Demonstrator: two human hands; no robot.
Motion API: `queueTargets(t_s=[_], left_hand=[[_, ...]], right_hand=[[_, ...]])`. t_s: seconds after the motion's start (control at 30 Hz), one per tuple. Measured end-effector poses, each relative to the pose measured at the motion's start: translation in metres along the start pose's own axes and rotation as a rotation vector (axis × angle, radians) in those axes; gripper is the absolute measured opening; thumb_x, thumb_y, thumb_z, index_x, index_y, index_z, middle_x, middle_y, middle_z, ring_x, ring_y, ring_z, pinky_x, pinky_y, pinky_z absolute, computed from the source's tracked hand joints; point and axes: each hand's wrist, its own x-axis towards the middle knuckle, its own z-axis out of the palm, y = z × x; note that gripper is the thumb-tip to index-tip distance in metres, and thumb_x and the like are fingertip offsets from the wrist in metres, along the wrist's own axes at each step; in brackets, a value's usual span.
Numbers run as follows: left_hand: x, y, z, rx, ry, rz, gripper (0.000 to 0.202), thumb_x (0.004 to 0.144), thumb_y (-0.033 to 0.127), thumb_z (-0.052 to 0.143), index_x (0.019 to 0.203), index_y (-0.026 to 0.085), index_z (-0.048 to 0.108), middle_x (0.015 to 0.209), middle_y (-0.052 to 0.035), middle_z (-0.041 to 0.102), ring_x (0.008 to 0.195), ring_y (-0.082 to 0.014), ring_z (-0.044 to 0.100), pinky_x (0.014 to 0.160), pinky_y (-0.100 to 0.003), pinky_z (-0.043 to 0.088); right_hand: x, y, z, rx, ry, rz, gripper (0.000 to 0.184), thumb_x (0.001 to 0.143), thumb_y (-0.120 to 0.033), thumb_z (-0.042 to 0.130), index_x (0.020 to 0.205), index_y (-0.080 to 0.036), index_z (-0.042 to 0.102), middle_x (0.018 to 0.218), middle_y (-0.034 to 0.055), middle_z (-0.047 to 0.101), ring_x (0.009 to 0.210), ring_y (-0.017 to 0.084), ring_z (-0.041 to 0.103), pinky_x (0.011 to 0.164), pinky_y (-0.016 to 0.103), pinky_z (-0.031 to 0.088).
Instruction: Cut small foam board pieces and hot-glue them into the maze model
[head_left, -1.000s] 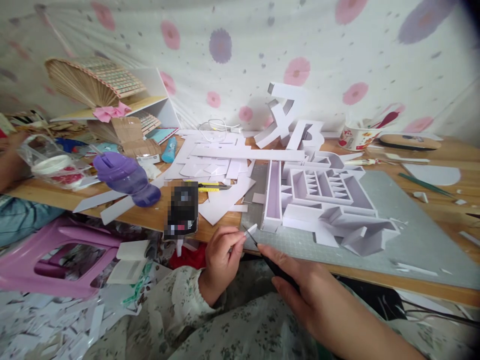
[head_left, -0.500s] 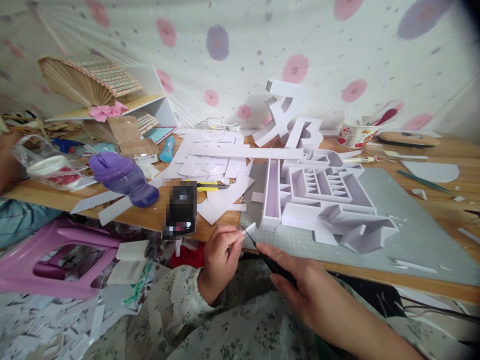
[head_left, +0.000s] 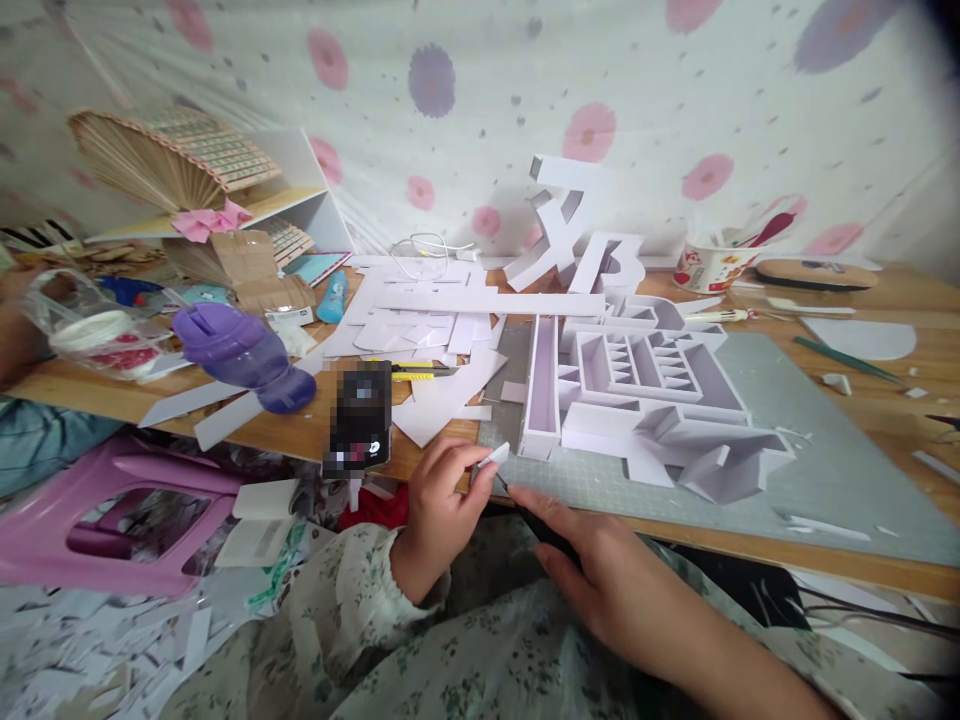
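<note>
My left hand (head_left: 442, 510) pinches a small white strip of foam board (head_left: 498, 454) between thumb and fingertips at the front edge of the table. In my right hand (head_left: 592, 560) is a black craft knife (head_left: 544, 528), its thin blade touching or nearly touching the underside of the strip. My index finger lies along the top of the knife handle. Just beyond the hands, a white structure of upright foam-board walls (head_left: 660, 390) rests on a grey cutting mat (head_left: 825, 460). Two white three-dimensional shapes (head_left: 559, 225) stand behind it.
Left of the mat are a blurred phone (head_left: 358, 420), a yellow utility knife (head_left: 412, 370), loose white sheets (head_left: 427, 310) and a purple bottle (head_left: 244, 355). Green tweezers (head_left: 844, 358) lie at right. A pink stool (head_left: 135, 520) stands below. Another person's arm (head_left: 22, 325) shows far left.
My left hand has tilted the white strip slightly, and the knife tip has shifted to its lower side. The whole view has moved a little.
</note>
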Motion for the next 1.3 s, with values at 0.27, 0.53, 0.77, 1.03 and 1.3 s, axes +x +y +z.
queueTargets(t_s=[0.27,0.53,0.77,1.03,1.3], left_hand=[[0.006,0.003,0.0,0.038,-0.01,-0.027,0.011,0.085,0.014,0.063,0.076,0.02,0.061,0.07,0.0012,0.065,0.065,-0.0133,0.061,0.061,-0.025,0.05],[0.009,0.004,-0.002,0.055,-0.03,-0.01,0.013,0.084,0.012,0.062,0.074,0.019,0.06,0.068,0.0011,0.063,0.065,-0.0138,0.06,0.061,-0.025,0.048],[0.011,0.004,-0.004,0.051,-0.053,-0.041,0.013,0.084,0.013,0.062,0.072,0.019,0.06,0.067,0.0016,0.062,0.064,-0.013,0.059,0.06,-0.024,0.046],[0.017,0.002,-0.011,0.04,-0.01,-0.138,0.015,0.084,0.015,0.061,0.07,0.018,0.06,0.066,0.0022,0.061,0.062,-0.0119,0.058,0.061,-0.023,0.046],[0.022,0.011,-0.025,-0.239,0.078,-0.375,0.008,0.084,0.021,0.062,0.076,0.019,0.062,0.065,0.0042,0.06,0.058,-0.0105,0.055,0.055,-0.019,0.044]], right_hand=[[0.003,0.002,0.001,-0.042,-0.018,0.013,0.057,0.087,-0.009,0.047,0.143,-0.018,0.049,0.135,0.0095,0.062,0.125,0.024,0.058,0.11,0.043,0.044],[0.005,0.0,0.002,-0.068,-0.037,0.031,0.055,0.087,-0.009,0.045,0.141,-0.015,0.051,0.135,0.011,0.061,0.125,0.025,0.058,0.109,0.044,0.045],[0.006,-0.002,0.0,-0.096,-0.074,0.073,0.054,0.088,-0.01,0.045,0.141,-0.014,0.051,0.132,0.0123,0.063,0.12,0.028,0.062,0.104,0.045,0.049],[0.005,0.002,-0.003,0.012,-0.091,0.109,0.055,0.088,-0.016,0.051,0.143,-0.019,0.051,0.132,0.0094,0.063,0.119,0.029,0.062,0.104,0.047,0.049],[-0.048,0.029,-0.032,0.271,0.2,0.095,0.07,0.08,-0.035,0.074,0.145,-0.028,0.048,0.123,0.0088,0.067,0.104,0.026,0.067,0.085,0.033,0.058]])
